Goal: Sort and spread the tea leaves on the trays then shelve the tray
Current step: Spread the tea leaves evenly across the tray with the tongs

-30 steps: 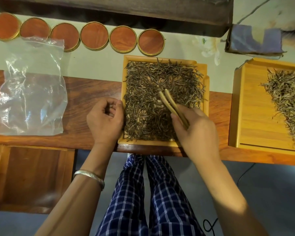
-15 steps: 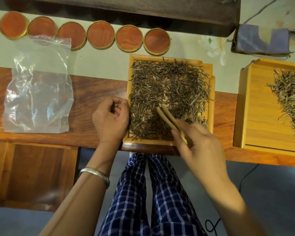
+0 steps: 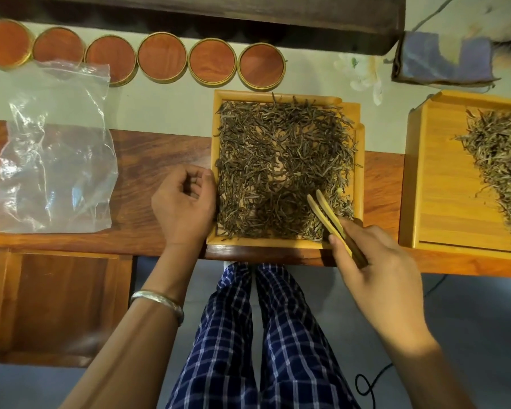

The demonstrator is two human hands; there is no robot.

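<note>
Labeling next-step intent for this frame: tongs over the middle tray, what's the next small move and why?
Probably lower the bamboo tongs, held in the right hand, onto the paler leaves at the middle tray's near right corner and pinch them. The tips sit slightly apart just above that patch, which looks lighter than the dark tea elsewhere. The left hand rests against the tray's left rim.

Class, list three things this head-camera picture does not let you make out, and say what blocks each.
1. Right tray: cut off by the frame's right edge.
2. Tongs: handle end hidden inside the right hand.
3. Left hand: curled fingers hide whether it holds any leaf.
</note>
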